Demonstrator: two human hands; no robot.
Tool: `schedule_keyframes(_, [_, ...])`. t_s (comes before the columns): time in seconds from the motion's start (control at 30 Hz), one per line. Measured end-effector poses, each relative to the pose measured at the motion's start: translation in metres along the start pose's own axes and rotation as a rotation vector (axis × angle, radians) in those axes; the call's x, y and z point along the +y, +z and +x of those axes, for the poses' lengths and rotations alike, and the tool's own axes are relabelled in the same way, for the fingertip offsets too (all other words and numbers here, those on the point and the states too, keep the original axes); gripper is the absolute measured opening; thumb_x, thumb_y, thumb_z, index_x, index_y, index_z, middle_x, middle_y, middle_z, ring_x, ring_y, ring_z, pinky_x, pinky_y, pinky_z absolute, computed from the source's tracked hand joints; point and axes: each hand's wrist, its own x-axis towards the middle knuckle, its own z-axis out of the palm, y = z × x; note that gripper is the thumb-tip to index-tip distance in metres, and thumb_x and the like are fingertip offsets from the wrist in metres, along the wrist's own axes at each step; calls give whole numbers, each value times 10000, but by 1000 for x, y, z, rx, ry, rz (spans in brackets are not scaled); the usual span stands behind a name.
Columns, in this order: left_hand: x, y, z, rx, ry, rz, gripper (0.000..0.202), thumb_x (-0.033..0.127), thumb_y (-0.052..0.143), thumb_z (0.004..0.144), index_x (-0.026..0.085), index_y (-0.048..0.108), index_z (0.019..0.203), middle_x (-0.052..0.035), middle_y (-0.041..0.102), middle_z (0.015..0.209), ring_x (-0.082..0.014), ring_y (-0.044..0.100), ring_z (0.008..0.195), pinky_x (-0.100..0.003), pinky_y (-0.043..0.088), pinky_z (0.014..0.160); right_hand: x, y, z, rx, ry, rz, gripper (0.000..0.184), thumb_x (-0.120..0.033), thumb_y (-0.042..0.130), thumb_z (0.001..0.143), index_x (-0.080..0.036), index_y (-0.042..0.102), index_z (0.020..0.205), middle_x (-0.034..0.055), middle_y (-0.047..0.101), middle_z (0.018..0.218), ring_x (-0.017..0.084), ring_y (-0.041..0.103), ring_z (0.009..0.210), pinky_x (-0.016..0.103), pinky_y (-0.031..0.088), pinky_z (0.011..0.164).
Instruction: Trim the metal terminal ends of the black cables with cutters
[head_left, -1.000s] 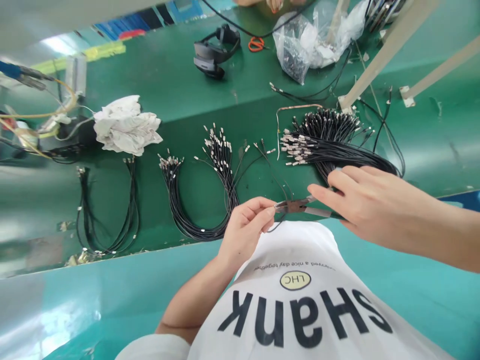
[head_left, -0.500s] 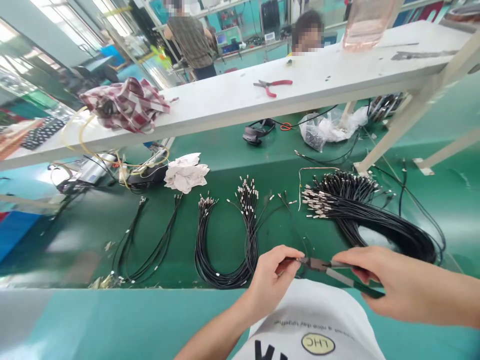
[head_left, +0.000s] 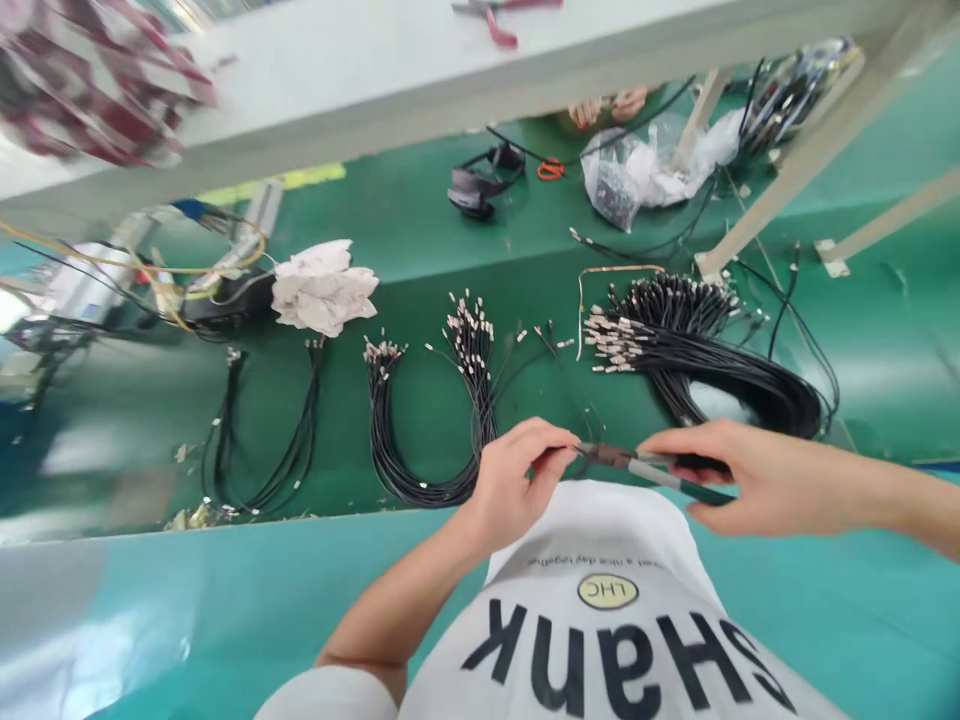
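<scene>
My right hand [head_left: 765,478] is closed around the handles of a pair of pliers [head_left: 611,457], whose jaws point left. Finger and thumb of my left hand [head_left: 517,482] pinch what looks like the end of a thin black cable, right at the jaw tips; the fingers mostly hide it. Just left of that hand lies a U-shaped bundle of black cables [head_left: 424,492] with pale metal ends. Beyond my right hand is a thicker, looped cable bundle [head_left: 750,370]. A few loose cable ends [head_left: 551,338] rest between the two bundles.
A smaller cable bundle [head_left: 296,468] lies to the left, with crumpled white paper [head_left: 322,288] behind it. Above the green bench runs a white shelf [head_left: 300,75] carrying red-handled pliers [head_left: 499,28] and a checked cloth [head_left: 97,80]. Another person's hands [head_left: 607,107] show beneath the shelf.
The view has tilted down and shifted, so the bench things sit higher in the picture. Both hands keep their hold, with the pliers' jaws still at the left fingertips.
</scene>
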Motion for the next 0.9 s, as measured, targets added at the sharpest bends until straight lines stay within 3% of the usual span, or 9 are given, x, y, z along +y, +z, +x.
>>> schedule_keyframes(0.1, [-3,5,1,-8,-102,-8,111,111,616,925,168,706,956,-30,694,820,-112,599,700,-227,464,625,1,8,0,-13,43,-91,452,-221,622,837,-298,635,1282,-11,655,889,155,606,735,267,474,662])
schedule_keyframes(0.2, [-2,9,2,-37,-276,-66,97,153,605,931,155,699,909,-19,661,782,-102,543,654,-228,423,590,5,20,-4,137,19,-356,572,-175,610,849,-238,549,1414,41,657,990,190,631,800,308,474,700])
schedule_keyframes(0.33, [2,11,7,-102,-553,-256,135,242,611,931,135,676,880,11,564,681,-92,458,596,-227,356,539,6,30,-6,306,-140,-870,544,-89,570,860,-85,553,1404,84,609,893,233,589,778,340,438,665])
schedule_keyframes(0.43, [3,9,11,-125,-678,-420,143,264,645,902,129,662,859,27,528,649,-81,423,586,-221,334,541,4,31,-5,347,-196,-1099,561,-42,544,861,-55,539,1421,68,558,818,223,532,696,349,413,638])
schedule_keyframes(0.5, [4,8,13,-138,-722,-486,143,266,672,880,123,674,879,18,557,668,-81,448,606,-218,351,560,3,29,-5,352,-191,-1074,561,-46,551,860,-61,539,1421,65,559,825,219,532,699,347,412,641])
schedule_keyframes(0.67, [4,6,12,-166,-785,-529,164,261,697,860,115,704,936,-9,630,717,-85,498,617,-210,373,555,4,27,-6,247,-84,-712,532,-192,621,851,-159,557,1378,70,617,966,224,599,830,340,439,688])
schedule_keyframes(0.9, [0,10,9,-144,-753,-399,145,270,665,891,134,714,882,13,580,635,-77,462,564,-202,347,506,7,26,-4,240,-79,-685,501,-312,605,875,-168,561,1352,108,639,1041,275,599,913,393,441,757])
